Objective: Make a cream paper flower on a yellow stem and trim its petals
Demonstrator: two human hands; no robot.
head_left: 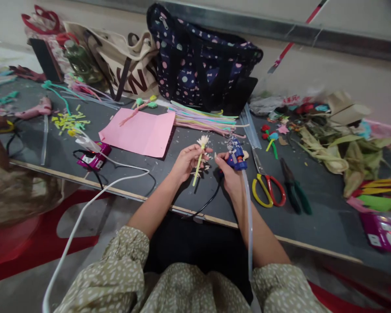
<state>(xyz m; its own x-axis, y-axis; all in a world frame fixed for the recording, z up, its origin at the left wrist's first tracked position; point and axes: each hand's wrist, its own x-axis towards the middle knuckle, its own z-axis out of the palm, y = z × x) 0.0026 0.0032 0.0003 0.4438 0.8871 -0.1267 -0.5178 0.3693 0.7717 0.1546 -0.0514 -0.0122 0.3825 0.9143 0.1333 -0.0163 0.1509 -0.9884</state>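
Note:
My left hand [189, 161] is closed in a pinch round a thin yellow-green stem [198, 170] topped by a cream, frayed flower head [203, 141]. Just to its right, my right hand [227, 170] wraps round the handle of a blue glue gun [237, 160], largely hidden by the palm. A long translucent glue stick [248, 226] runs out of the gun's back, over my right forearm. At my right thumb tip there seems to be a small pale piece, too small to make out. Small cream scraps [207, 164] lie on the table between both hands.
Scissors [267, 184] and pliers [295, 189] lie right of my hands. Beyond are pink paper [143, 132], pipe cleaners [205, 119] and a dark patterned bag [195, 61]. A white cable [84, 213] crosses the left front edge. Dried husks [332, 152] lie right.

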